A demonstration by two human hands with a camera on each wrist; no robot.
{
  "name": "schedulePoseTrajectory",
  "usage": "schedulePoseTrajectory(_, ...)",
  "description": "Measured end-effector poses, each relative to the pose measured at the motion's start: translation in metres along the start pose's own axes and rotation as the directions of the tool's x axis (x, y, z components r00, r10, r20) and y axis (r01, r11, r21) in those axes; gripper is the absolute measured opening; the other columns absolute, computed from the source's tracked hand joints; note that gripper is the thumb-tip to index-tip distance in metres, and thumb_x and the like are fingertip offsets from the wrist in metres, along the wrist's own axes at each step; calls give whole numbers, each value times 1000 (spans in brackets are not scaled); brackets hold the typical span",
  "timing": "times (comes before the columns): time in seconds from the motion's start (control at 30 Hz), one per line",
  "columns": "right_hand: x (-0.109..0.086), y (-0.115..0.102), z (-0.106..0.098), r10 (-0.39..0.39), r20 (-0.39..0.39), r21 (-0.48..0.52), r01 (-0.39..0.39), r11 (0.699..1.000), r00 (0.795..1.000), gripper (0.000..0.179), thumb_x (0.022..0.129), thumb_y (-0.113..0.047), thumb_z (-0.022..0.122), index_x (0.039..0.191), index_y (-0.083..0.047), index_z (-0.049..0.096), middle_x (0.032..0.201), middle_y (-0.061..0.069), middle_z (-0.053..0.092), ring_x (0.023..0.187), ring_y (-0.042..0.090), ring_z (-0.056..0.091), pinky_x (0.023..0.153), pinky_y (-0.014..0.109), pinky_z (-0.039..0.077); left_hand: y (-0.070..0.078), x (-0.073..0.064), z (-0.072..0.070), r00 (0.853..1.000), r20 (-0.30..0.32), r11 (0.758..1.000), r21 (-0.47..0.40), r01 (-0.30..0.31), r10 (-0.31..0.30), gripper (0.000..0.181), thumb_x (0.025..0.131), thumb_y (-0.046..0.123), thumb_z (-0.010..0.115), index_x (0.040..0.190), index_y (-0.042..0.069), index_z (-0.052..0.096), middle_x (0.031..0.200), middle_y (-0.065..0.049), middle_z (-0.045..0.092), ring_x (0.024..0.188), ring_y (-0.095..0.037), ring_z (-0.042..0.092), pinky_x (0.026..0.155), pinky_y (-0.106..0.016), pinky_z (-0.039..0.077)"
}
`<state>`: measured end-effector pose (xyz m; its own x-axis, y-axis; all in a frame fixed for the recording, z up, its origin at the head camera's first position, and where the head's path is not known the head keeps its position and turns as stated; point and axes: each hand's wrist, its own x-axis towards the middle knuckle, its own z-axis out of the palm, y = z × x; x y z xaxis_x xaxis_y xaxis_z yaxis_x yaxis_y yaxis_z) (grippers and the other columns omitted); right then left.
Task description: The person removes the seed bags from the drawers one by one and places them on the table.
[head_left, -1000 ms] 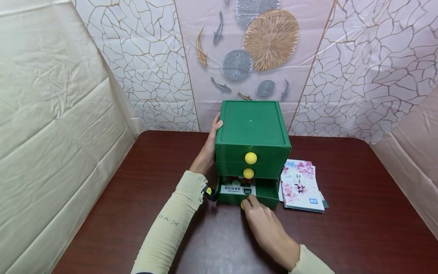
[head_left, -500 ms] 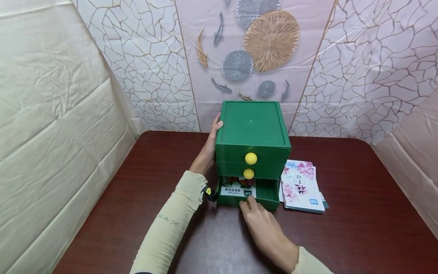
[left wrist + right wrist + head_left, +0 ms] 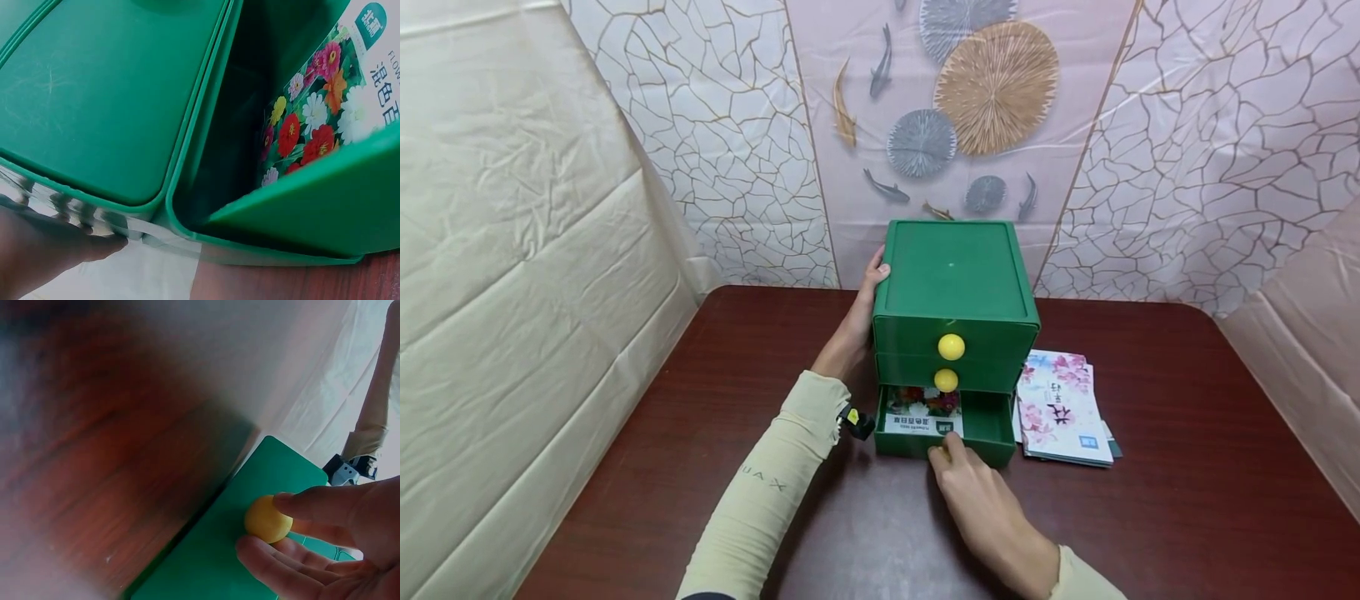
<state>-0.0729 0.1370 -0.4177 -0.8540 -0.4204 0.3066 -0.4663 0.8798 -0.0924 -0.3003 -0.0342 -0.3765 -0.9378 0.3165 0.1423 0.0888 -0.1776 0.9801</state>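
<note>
A green drawer cabinet (image 3: 955,271) with yellow ball knobs stands on the table. My left hand (image 3: 859,312) lies along its left side, the thumb near the top edge; in the left wrist view the fingers look straight against the wall. The bottom drawer (image 3: 902,445) is pulled partly out. Its yellow knob (image 3: 265,520) is pinched between the thumb and fingers of my right hand (image 3: 988,508). Inside the drawer, on the left, lies a flower seed packet (image 3: 312,112) printed with colourful blooms. The two upper drawers are closed.
Right of the cabinet lies a stack of packets with pink blossoms (image 3: 1060,408), close against its side. The dark red-brown table (image 3: 1180,433) runs back to a patterned cloth wall (image 3: 1187,167). Pale cloth (image 3: 535,208) hangs on the left.
The bottom drawer has slid a little further out towards me, with my right hand on its knob. More of the packet's flower picture shows. My left hand stays against the cabinet.
</note>
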Motion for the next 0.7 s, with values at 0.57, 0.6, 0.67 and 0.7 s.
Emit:
schedulePoseTrajectory(0.57, -17, -8, -9, -26, 52, 38, 24, 999, 998, 26, 87, 12, 76, 110, 0, 72, 105, 13, 58, 82, 20, 65, 57, 33, 58, -1, 0, 0, 1000, 9, 1000, -9, 2, -2, 83, 97, 62, 40, 171, 38, 9, 173, 4, 16, 153, -25, 22, 120, -59, 24)
schedulePoseTrajectory(0.6, -18, -8, -10, -26, 56, 40, 23, 999, 998, 26, 87, 12, 76, 110, 0, 72, 104, 13, 58, 81, 20, 65, 57, 33, 58, -1, 0, 0, 1000, 8, 1000, -11, 2, -2, 83, 97, 62, 40, 171, 38, 9, 173, 4, 16, 153, -25, 22, 121, -59, 24)
schedulePoseTrajectory(0.67, -21, -10, -11, -31, 53, 44, 28, 999, 998, 27, 86, 13, 76, 110, 0, 71, 104, 13, 58, 80, 20, 65, 55, 33, 58, 0, 0, 1, 1000, 1, 1000, -9, 5, -5, 83, 97, 63, 40, 170, 39, 10, 173, 5, 16, 153, -25, 23, 121, -58, 25)
schedulePoseTrajectory(0.7, -22, -10, -12, -34, 48, 46, 32, 998, 998, 27, 86, 13, 76, 109, 0, 72, 103, 13, 58, 79, 20, 65, 55, 32, 57, 0, 0, 1, 1000, -3, 1000, -7, 5, -5, 82, 97, 63, 40, 170, 40, 11, 173, 5, 16, 153, -25, 24, 120, -57, 25)
